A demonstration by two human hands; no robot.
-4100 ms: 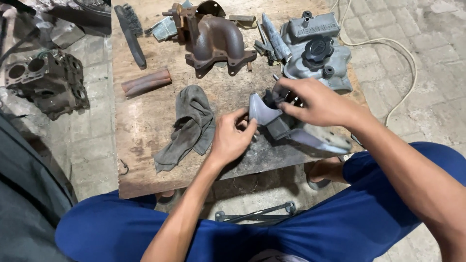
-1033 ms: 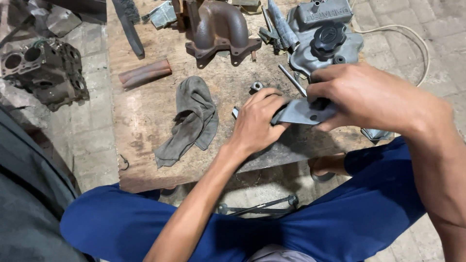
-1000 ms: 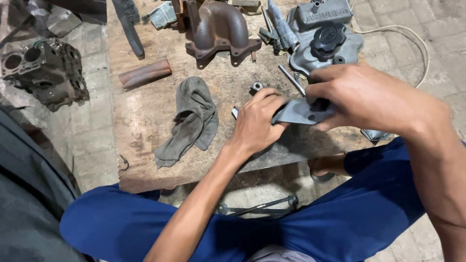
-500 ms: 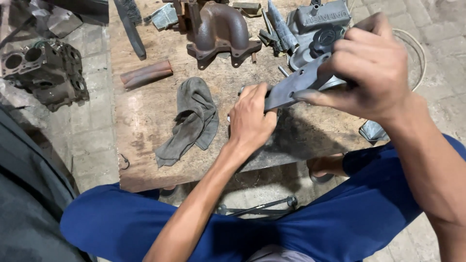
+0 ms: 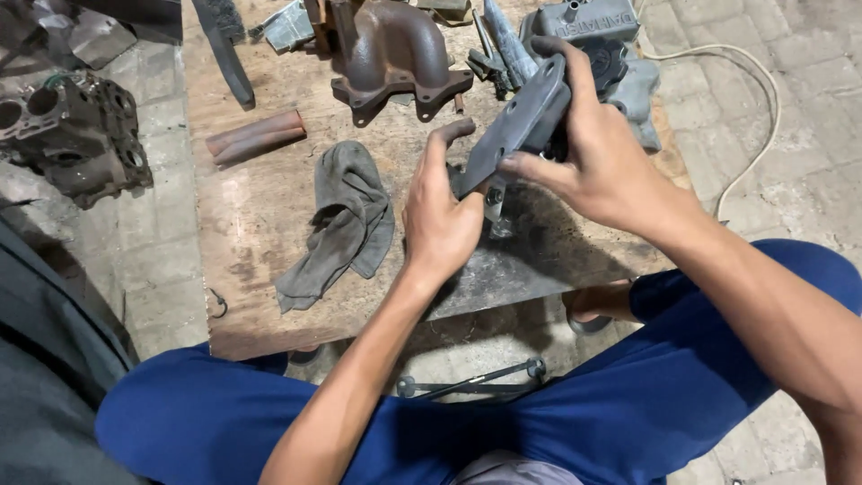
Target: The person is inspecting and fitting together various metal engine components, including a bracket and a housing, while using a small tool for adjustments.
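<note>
Both hands hold a grey metal engine part (image 5: 512,126), a flat angled casting, tilted above the wooden board (image 5: 269,216). My right hand (image 5: 597,157) grips its upper end from the right, fingers wrapped over the top. My left hand (image 5: 440,216) clasps the lower end, fingers curled around the edge. A small bolt or fitting hangs under the part near my left thumb. A crumpled grey rag (image 5: 341,224) lies just left of my left hand.
On the board lie a rusty exhaust manifold (image 5: 391,54), a rusty short pipe (image 5: 256,136), a dark brush-like tool (image 5: 224,45) and grey castings (image 5: 602,36) at the back right. An engine block (image 5: 76,135) sits on the paved floor at left. A white cable (image 5: 754,108) runs at right.
Both hands lifted the grey part up off the board and tilted it toward the camera; my right hand shifted to its upper end.
</note>
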